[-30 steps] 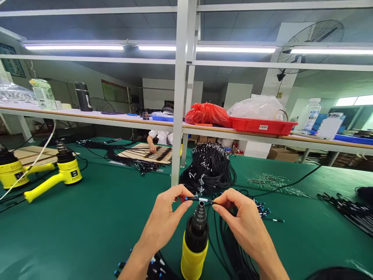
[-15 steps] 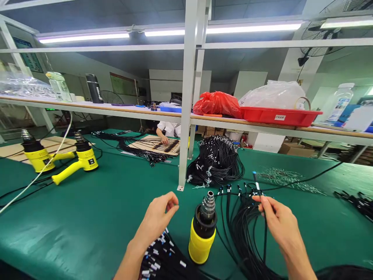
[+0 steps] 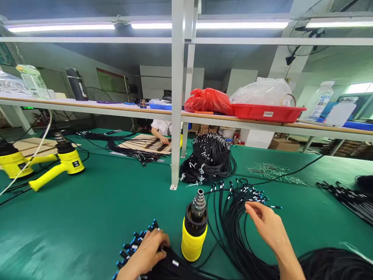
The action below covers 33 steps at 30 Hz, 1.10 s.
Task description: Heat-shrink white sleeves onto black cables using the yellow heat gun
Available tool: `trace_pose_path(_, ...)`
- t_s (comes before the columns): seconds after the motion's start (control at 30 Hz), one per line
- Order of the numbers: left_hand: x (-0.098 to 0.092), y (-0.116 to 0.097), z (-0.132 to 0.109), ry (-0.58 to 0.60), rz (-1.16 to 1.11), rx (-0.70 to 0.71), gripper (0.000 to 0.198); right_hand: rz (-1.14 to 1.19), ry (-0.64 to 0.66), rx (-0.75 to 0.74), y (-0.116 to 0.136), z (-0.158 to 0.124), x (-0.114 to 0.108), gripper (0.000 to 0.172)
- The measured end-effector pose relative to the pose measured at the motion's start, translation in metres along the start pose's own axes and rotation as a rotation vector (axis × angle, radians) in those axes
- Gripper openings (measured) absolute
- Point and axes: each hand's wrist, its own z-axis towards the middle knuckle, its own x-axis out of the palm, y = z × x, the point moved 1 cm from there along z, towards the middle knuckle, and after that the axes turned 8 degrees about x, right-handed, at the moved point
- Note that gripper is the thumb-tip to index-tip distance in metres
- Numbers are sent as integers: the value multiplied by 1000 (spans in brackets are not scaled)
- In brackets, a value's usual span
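My left hand (image 3: 150,251) rests on a bundle of black cables (image 3: 175,268) with blue tips and white labels, at the front. Its fingers are bent around cable there; the fingertips are partly hidden. Just to the right, a yellow heat gun (image 3: 194,241) stands upright with its metal nozzle pointing up. My right hand (image 3: 266,223) hovers over a second bundle of black cables (image 3: 233,225). Its fingers are loosely curved, with nothing visible in them. Behind it one blue-tipped cable end (image 3: 275,207) points right.
A big coiled cable pile (image 3: 210,159) lies behind the white post (image 3: 175,155). Two more yellow heat guns, one of them (image 3: 70,161) with its handle forward, are at left. Across the table a co-worker's hand (image 3: 164,140) is over a wooden board (image 3: 131,144). Thin wires (image 3: 271,171) lie at right.
My left hand has lowered onto the front cable bundle, and the blue tips show beside it. My right hand has let go of the blue-tipped cable it held up. The view has shifted right.
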Motion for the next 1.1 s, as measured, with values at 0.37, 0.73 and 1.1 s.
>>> trace_pose_path(0.37, 1, 8, 6, 72, -31, 8, 29, 93, -270, -82, 6, -14, -28, 43)
trace_pose_path(0.73, -24, 11, -8, -122, -45, 100, 7, 76, -262, -55, 2, -21, -34, 44)
trace_pose_path(1.1, -106, -37, -76, -150, -20, 192, 7, 240, -185, -236, 39, -51, -46, 41)
